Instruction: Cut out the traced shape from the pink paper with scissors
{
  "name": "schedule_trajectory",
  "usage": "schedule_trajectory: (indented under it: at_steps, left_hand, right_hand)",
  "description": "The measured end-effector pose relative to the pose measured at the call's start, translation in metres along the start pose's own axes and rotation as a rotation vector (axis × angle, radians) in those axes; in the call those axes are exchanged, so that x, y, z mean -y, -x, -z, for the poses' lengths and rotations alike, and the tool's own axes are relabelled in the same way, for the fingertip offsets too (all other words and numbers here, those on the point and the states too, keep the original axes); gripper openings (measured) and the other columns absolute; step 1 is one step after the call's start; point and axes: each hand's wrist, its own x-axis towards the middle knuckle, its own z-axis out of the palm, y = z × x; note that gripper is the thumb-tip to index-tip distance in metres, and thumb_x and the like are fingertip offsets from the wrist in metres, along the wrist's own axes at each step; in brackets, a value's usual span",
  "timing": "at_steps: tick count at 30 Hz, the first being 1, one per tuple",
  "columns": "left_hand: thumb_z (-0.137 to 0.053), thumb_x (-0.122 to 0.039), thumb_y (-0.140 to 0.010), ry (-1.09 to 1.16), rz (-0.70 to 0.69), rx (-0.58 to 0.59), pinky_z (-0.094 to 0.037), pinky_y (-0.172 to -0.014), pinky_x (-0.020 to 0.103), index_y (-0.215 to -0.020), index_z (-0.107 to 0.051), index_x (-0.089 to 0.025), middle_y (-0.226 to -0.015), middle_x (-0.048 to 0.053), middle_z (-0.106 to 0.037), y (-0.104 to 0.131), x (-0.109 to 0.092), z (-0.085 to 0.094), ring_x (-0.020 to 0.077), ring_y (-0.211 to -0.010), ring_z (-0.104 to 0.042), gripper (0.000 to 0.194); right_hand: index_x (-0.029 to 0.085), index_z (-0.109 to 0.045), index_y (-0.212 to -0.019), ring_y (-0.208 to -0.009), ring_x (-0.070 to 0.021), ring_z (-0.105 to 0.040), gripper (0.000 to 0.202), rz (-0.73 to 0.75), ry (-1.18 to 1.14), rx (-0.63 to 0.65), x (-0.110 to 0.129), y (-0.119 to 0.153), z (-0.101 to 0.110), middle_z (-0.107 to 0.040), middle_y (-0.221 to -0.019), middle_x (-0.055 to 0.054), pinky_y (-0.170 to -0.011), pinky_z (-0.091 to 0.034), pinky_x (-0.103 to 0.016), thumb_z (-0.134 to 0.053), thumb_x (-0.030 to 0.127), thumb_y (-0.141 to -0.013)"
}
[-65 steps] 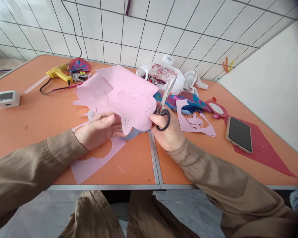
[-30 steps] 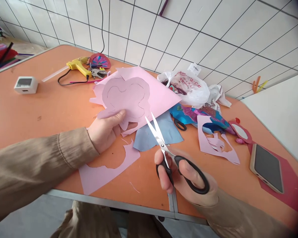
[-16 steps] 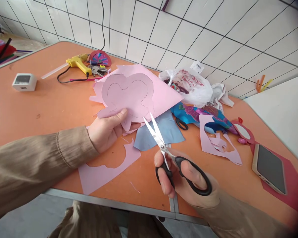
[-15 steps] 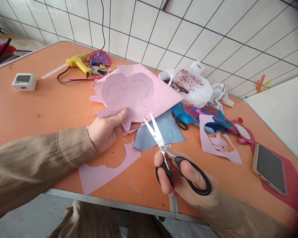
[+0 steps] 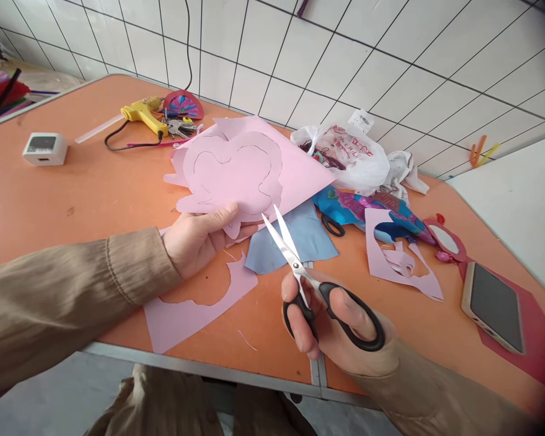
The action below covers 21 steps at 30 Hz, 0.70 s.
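One change: the pink cutout (image 5: 227,178) our left hand (image 5: 200,239) pinches catches more light, its drawn line (image 5: 255,146) readable; our right hand (image 5: 340,333) holds parted scissors (image 5: 295,266).

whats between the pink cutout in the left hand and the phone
In the head view, going right from the cutout: a pink sheet, a blue piece, a black handle, then a pink scrap.

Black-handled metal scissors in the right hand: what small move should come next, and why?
I'd probably bring the black-handled metal scissors to the edge of the pink lobed paper cutout: the left hand holds it, a dark outline runs inside its edge, and the right hand has the blades open nearby.
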Motion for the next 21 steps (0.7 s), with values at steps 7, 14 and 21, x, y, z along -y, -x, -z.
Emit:
schedule_trajectory:
  at_steps: [7, 14, 21]
  left_hand:
    - [-0.079, -0.029, -0.079, -0.067, 0.033, 0.091, -0.045, -0.111, 0.044, -0.052, -0.065, -0.014, -0.082, 0.007, -0.069, 0.0000, 0.0008, 0.0050, 0.0247, -0.108, -0.064, 0.034]
    - [-0.068, -0.023, -0.085, -0.138, 0.022, 0.083, -0.045, -0.109, 0.046, -0.056, -0.068, -0.014, -0.084, 0.003, -0.073, -0.0002, 0.0035, 0.0099, 0.0240, -0.109, -0.068, 0.030]
    - [-0.081, -0.026, -0.076, -0.110, 0.019, 0.028, -0.055, -0.100, 0.039, -0.061, -0.071, -0.012, -0.095, 0.010, -0.078, 0.0002, 0.0036, 0.0068, 0.0256, -0.106, -0.070, 0.023]
  right_hand:
    - [0.019, -0.067, -0.098, -0.045, -0.0084, -0.053, 0.044, 0.017, -0.073, 0.040, -0.0017, -0.0003, 0.0003, -0.068, -0.060, -0.001, -0.046, -0.038, -0.019, -0.068, 0.061, -0.085]
    - [0.018, -0.067, -0.097, -0.045, -0.0094, -0.053, 0.044, 0.023, -0.050, 0.022, -0.0017, -0.0008, -0.0001, -0.069, -0.061, -0.003, -0.046, -0.039, -0.020, -0.068, 0.060, -0.085]
    - [0.017, -0.067, -0.097, -0.045, -0.0086, -0.053, 0.044, 0.054, -0.015, 0.008, -0.0035, -0.0019, -0.0005, -0.069, -0.061, -0.003, -0.047, -0.041, -0.018, -0.067, 0.060, -0.086]
